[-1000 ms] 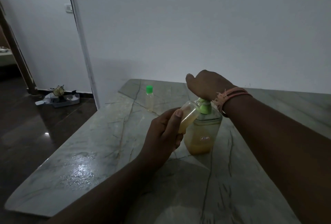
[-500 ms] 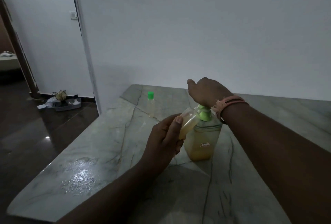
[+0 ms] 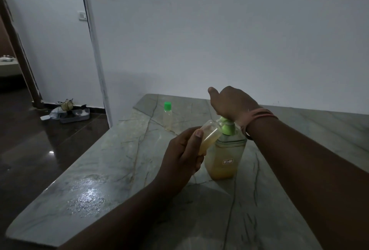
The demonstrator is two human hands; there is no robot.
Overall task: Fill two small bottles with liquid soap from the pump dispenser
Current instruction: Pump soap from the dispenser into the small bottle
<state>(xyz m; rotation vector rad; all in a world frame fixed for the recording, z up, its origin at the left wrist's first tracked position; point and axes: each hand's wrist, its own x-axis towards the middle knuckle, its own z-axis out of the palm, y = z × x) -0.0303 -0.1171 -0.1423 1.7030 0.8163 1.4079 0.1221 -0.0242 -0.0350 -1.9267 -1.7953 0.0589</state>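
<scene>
A clear pump dispenser (image 3: 224,160) with yellow soap and a green pump head stands on the marble counter (image 3: 119,162). My right hand (image 3: 232,103) rests palm-down on the pump head. My left hand (image 3: 182,154) holds a small uncapped clear bottle (image 3: 209,137), tilted with its mouth at the green spout; it is partly filled with yellow soap. A second small bottle (image 3: 167,116) with a green cap stands upright further back on the counter, apart from both hands.
The counter's left edge drops to a dark glossy floor (image 3: 40,150). A white wall runs along the counter's back. A tray with clutter (image 3: 69,113) lies on the floor by a doorway on the left.
The view has tilted up slightly, so everything sits lower in frame. My right hand stays on the pump head and my left hand keeps the small bottle at the spout.
</scene>
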